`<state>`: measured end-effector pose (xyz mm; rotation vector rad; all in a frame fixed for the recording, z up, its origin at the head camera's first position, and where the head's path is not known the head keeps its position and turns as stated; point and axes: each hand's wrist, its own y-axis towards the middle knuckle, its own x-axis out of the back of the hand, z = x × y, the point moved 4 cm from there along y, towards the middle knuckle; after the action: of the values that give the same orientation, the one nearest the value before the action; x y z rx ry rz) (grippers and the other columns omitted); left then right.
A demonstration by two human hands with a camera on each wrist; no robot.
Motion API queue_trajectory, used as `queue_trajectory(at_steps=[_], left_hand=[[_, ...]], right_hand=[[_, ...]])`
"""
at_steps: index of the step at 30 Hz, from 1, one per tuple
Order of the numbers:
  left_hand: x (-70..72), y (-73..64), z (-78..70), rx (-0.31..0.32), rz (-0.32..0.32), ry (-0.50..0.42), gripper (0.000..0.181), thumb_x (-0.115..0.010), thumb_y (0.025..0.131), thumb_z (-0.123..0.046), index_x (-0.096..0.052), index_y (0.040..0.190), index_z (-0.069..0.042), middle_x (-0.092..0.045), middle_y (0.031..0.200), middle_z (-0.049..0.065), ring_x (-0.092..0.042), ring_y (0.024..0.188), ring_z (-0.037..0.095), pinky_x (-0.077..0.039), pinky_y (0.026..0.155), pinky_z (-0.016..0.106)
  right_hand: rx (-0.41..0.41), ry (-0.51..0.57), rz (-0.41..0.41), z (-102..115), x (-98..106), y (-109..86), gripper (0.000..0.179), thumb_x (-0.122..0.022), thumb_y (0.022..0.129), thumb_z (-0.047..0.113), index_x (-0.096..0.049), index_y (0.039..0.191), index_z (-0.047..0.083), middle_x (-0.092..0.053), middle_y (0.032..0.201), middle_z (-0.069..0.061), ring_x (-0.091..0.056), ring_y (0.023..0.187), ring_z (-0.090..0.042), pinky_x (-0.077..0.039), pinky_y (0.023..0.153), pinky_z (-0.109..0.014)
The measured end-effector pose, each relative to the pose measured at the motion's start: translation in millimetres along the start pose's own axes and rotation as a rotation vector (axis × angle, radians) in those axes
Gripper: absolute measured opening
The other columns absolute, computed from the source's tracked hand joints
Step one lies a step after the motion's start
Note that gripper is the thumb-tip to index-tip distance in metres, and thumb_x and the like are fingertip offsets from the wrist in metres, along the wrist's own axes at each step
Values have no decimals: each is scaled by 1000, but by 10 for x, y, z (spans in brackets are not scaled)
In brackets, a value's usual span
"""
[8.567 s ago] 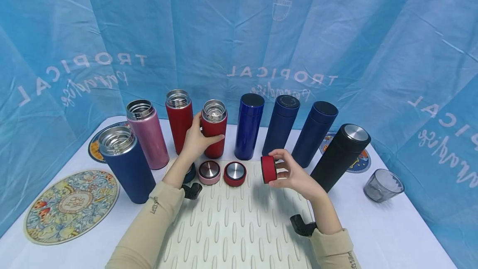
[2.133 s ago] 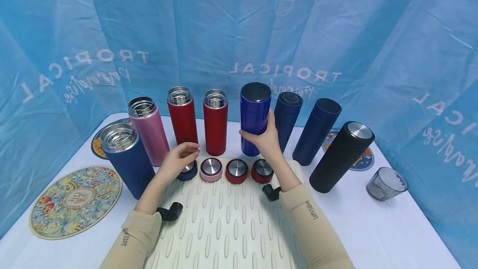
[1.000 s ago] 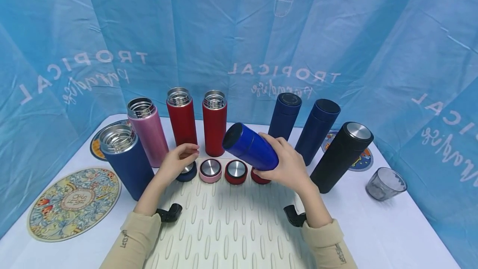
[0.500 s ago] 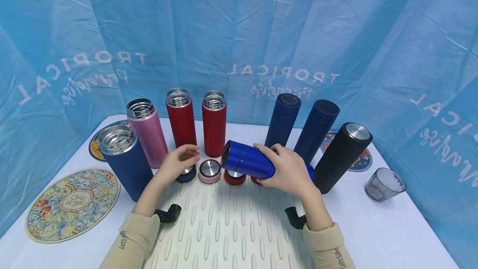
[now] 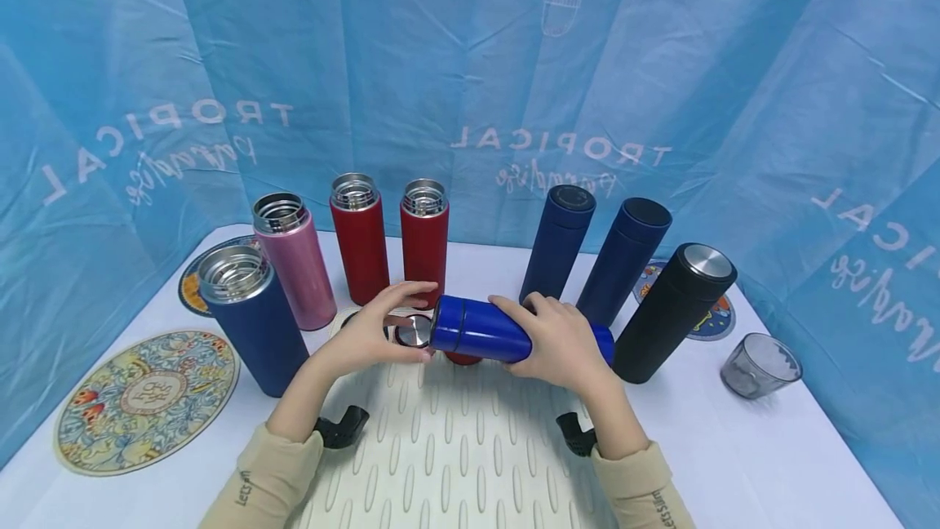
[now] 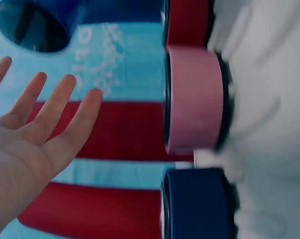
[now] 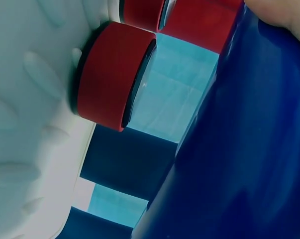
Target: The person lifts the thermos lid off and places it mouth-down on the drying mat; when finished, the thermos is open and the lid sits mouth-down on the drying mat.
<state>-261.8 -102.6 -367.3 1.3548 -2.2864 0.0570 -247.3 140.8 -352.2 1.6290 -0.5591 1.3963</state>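
My right hand (image 5: pixel 561 341) grips a glossy blue thermos (image 5: pixel 481 329), tilted almost level above the ribbed mat, its lidded end pointing left. In the right wrist view the thermos (image 7: pixel 249 139) fills the right side. My left hand (image 5: pixel 374 337) is close to the lidded end. Its fingers (image 6: pixel 85 117) are spread in the left wrist view, apart from the thermos's end (image 6: pixel 33 30). Below stand the removed lids: a pink lid (image 6: pixel 197 99), a navy lid (image 6: pixel 199 204) and a red lid (image 7: pixel 115 74); the hands and thermos partly cover this row in the head view.
Lidless thermoses stand at left: navy (image 5: pixel 257 333), pink (image 5: pixel 297 268) and two red, one the right red thermos (image 5: pixel 424 247). Lidded ones at right include a black thermos (image 5: pixel 671 313). A glass (image 5: pixel 760 366) tilts far right. The cream mat (image 5: pixel 455 447) lies in front.
My right hand lifted the upright blue thermos, brought it forward and tipped it nearly level. My left hand moved right from the navy lid towards its lidded end. Earlier, the right hand held a red lid.
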Motion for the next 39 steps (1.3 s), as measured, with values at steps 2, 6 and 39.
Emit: queue_trajectory(at_steps=[2,6,39], left_hand=[[-69,10,-43,-27,43,-53,79,-79,72,-17,-37,139,-23,-37,139,7,-39,125,34,-40,94,57],[-159,34,-68,-60,74,-119,75,-77,73,-8,-40,137,-20,-33,141,6,-38,124,34,-44,92,52],[-207,43,-42,230,-164,-101,53,-76,76,-24,-54,124,-17,-55,117,16,-55,101,32,-55,70,37]], right_hand=[[6,3,-1,12,-11,-2,85,-81,60,47,-41,135,36,-58,104,-5,-58,91,-24,-49,79,-47],[22,2,-5,34,-21,-4,85,-81,60,48,-42,135,37,-59,104,-5,-58,91,-24,-49,79,-46],[59,-69,-39,121,60,2,90,-84,57,46,-42,135,36,-57,105,-9,-58,90,-27,-48,78,-46]])
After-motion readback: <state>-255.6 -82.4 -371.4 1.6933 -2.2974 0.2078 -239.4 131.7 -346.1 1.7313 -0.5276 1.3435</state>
